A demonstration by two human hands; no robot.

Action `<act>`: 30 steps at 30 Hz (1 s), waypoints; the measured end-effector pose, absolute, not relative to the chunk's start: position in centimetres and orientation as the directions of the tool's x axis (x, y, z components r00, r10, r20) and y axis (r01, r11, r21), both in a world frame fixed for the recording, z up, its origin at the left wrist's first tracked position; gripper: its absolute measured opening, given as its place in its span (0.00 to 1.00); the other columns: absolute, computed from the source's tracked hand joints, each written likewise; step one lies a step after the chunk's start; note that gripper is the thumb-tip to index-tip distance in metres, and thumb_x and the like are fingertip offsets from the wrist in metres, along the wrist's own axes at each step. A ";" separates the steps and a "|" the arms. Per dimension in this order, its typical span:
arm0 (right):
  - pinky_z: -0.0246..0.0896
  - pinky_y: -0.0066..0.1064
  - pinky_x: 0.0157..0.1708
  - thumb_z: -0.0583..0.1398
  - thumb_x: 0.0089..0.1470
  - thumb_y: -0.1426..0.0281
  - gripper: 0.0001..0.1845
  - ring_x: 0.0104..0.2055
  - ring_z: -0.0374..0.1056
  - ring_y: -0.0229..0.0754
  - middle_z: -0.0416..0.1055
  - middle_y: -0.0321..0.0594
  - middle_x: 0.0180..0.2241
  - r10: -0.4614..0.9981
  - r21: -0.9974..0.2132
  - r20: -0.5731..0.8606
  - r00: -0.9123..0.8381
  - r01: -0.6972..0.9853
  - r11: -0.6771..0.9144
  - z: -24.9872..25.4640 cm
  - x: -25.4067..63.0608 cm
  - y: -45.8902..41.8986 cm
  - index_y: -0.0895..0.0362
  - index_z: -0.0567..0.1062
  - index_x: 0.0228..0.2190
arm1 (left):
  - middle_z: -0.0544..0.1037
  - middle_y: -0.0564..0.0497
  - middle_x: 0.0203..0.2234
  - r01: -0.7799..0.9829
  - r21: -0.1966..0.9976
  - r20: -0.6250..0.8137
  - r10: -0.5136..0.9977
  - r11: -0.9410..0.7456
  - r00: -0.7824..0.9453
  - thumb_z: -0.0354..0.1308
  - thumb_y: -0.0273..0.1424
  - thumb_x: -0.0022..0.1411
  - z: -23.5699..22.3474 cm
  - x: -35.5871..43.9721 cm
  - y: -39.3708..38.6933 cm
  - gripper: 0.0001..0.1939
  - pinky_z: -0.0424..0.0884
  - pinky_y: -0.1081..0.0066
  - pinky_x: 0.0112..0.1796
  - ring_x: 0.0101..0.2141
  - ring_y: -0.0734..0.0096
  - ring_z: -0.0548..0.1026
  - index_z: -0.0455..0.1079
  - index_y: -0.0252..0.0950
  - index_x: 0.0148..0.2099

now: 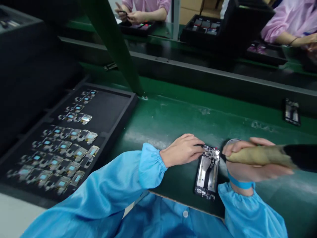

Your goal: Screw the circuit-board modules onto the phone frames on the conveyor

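An open phone (207, 172) lies on the green bench in front of me, with a circuit board at its far end and bare silvery metal below. My left hand (183, 148) has its fingertips closed on the phone's upper left edge, steadying it. To the right of the phone, my right hand (247, 165) is wrapped round an electric screwdriver (264, 156) with a yellowish wrapped grip and a black rear end. Its tip is hidden by my fingers. A small round dish (231, 141) shows partly behind that hand. A blue strap circles my right wrist.
Left of me, a black foam tray (112, 119) holds rows of small circuit boards (64, 145). A slanted green post (121, 49) rises beside it. Another open phone (292, 111) lies at the far right. Beyond the divider, two people in pink work by black trays (201, 26).
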State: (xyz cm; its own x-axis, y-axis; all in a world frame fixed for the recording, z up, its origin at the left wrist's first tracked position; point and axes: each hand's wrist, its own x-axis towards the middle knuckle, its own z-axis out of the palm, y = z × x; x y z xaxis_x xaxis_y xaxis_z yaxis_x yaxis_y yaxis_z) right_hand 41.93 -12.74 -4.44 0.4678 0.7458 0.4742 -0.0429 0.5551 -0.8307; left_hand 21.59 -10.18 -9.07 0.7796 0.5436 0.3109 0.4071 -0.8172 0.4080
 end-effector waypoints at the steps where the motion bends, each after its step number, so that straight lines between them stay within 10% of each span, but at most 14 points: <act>1: 0.66 0.40 0.18 0.54 0.56 0.30 0.37 0.17 0.65 0.45 0.70 0.33 0.21 0.795 -0.844 0.459 0.397 -0.084 0.530 -4.8 41.4 -13.2 0.48 0.75 0.43 | 0.79 0.47 0.59 0.406 0.409 0.315 0.544 -0.817 0.778 0.54 0.35 0.80 -9.1 21.6 -10.1 0.14 0.66 0.57 0.63 0.57 0.62 0.77 0.79 0.41 0.56; 24: 0.65 0.38 0.18 0.53 0.58 0.33 0.35 0.17 0.66 0.45 0.71 0.34 0.22 0.876 -0.866 0.426 0.225 -0.180 0.467 -7.8 40.2 -13.1 0.49 0.77 0.42 | 0.81 0.45 0.51 0.429 0.373 0.346 0.553 -0.823 0.758 0.54 0.36 0.79 -8.9 22.2 -11.0 0.14 0.70 0.59 0.56 0.52 0.61 0.77 0.80 0.38 0.47; 30: 0.64 0.37 0.17 0.49 0.61 0.32 0.37 0.16 0.62 0.42 0.66 0.33 0.19 0.713 -0.849 0.418 0.562 -0.036 0.526 -4.6 43.5 -11.5 0.51 0.74 0.40 | 0.78 0.47 0.45 0.095 0.319 0.302 0.196 -0.943 0.933 0.66 0.46 0.69 -8.7 24.0 -15.7 0.14 0.72 0.60 0.46 0.44 0.60 0.76 0.78 0.41 0.48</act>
State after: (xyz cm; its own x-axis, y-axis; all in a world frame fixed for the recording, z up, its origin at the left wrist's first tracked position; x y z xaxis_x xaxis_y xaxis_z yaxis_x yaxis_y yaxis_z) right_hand 43.49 -11.53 -4.61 0.5625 0.7133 0.4182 -0.0361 0.5265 -0.8494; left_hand 24.05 -15.70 -8.68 0.9328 0.1961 0.3023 0.0950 -0.9431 0.3186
